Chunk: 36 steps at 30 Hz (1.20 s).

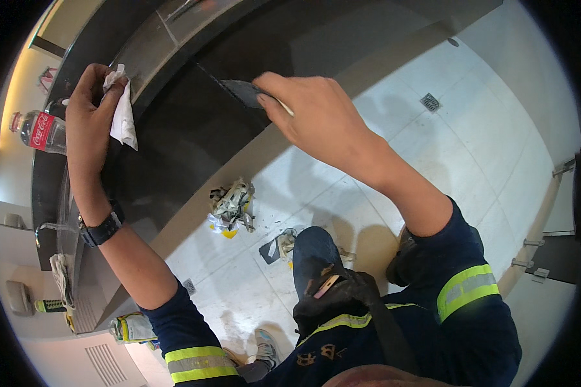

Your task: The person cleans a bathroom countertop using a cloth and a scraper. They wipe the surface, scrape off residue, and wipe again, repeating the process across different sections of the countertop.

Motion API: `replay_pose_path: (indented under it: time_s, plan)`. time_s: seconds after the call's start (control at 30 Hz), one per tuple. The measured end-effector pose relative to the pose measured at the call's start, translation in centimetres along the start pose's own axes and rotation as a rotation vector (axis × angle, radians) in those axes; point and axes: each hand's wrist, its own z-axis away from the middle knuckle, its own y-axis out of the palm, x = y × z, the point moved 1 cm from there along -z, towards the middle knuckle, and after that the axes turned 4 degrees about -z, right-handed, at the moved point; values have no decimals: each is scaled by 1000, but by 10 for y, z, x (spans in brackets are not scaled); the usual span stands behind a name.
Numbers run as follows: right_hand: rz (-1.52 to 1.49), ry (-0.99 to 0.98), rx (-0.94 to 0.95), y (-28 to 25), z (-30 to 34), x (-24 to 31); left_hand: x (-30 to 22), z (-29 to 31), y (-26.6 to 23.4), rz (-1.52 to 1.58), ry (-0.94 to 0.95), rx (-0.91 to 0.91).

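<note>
My right hand (pixel 316 116) is closed round a putty knife (pixel 242 91) with a dark, flat blade and a pale handle edge. The blade's tip lies at a thin seam (pixel 208 73) in the dark panel (pixel 181 135) below the counter; whether it touches is hard to tell. Pinched in my left hand (pixel 90 109), up by the counter's edge, is a crumpled white tissue (pixel 124 116) that hangs down over the dark front. Beside my left wrist lies a clear plastic bottle (pixel 57 134) with a red label.
Crumpled scraps (pixel 232 205) are heaped on the white tiled floor (pixel 400 155), with more by my knee (pixel 313 251). A floor drain (pixel 430 102) sits at right. A tap (pixel 48 227) and white gloves (pixel 61 277) are at left. A sneaker (pixel 265 346) shows at the bottom.
</note>
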Motion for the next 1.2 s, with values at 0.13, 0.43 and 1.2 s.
replay_pose_path:
  time_s: [0.13,0.43,1.2]
  plan:
    - [18,-67,-46,4,-6,1,2,-2,5,25,19,-7]
    - [-8,-23,-70,0,-1,7,0,-2,4,-4,22,-8]
    - [-197,81,-130,15,0,7,2,-3,3,-8,37,-3]
